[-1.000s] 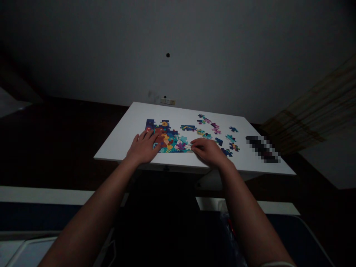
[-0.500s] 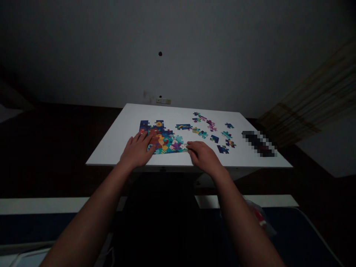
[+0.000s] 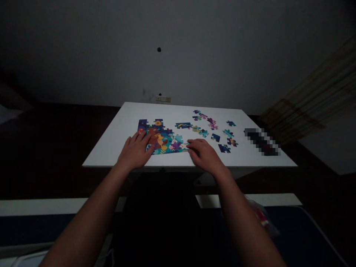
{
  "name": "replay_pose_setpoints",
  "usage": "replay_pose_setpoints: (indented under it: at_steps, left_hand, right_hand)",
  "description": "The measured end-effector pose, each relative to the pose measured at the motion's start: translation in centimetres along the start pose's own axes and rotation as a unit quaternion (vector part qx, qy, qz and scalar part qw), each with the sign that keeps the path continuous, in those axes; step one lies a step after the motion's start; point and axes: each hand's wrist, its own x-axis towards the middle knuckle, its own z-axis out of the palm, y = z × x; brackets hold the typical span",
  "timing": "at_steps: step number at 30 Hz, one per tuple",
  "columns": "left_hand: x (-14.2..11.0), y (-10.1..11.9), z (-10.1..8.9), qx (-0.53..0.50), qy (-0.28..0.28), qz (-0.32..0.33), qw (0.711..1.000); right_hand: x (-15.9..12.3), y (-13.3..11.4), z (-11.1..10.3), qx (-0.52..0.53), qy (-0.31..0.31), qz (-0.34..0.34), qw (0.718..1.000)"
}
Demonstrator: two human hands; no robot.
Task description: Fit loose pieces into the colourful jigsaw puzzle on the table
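A partly joined jigsaw puzzle (image 3: 162,141) in dark blue, brown and teal lies on the white table (image 3: 108,148), close to its front edge. My left hand (image 3: 135,151) rests flat across the puzzle's left side, fingers stretched and spread, covering part of it. At the lower right corner, my right hand (image 3: 205,154) pinches a light-coloured puzzle piece (image 3: 184,146) with thumb and fingertips. That piece sits against the joined part; whether it is locked in cannot be made out. Just beyond lies a joined dark blue strip (image 3: 183,125), apart from the main puzzle.
Several loose puzzle pieces (image 3: 215,137) are scattered over the table's right half. A dark pixelated object (image 3: 263,142) lies near the right edge. Below, a clear plastic bag (image 3: 263,217) with something red rests on a dark blue surface. A wall socket (image 3: 163,99) is behind the table.
The view has shifted slightly. Both hands keep nearly the same places on the puzzle, and the loose pieces lie as before.
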Motion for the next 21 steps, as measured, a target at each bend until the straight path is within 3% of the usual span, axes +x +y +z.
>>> replay_pose_setpoints:
  at_steps: [8, 21]
  left_hand:
    - [0.3, -0.2, 0.5, 0.026, 0.026, 0.013, 0.999]
    - [0.4, -0.5, 0.5, 0.012, 0.016, 0.008, 1.0]
  right_hand:
    - [-0.6, 0.0, 0.2, -0.019, -0.016, -0.042, 0.999]
    - [-0.7, 0.7, 0.5, 0.016, -0.006, -0.03, 0.999]
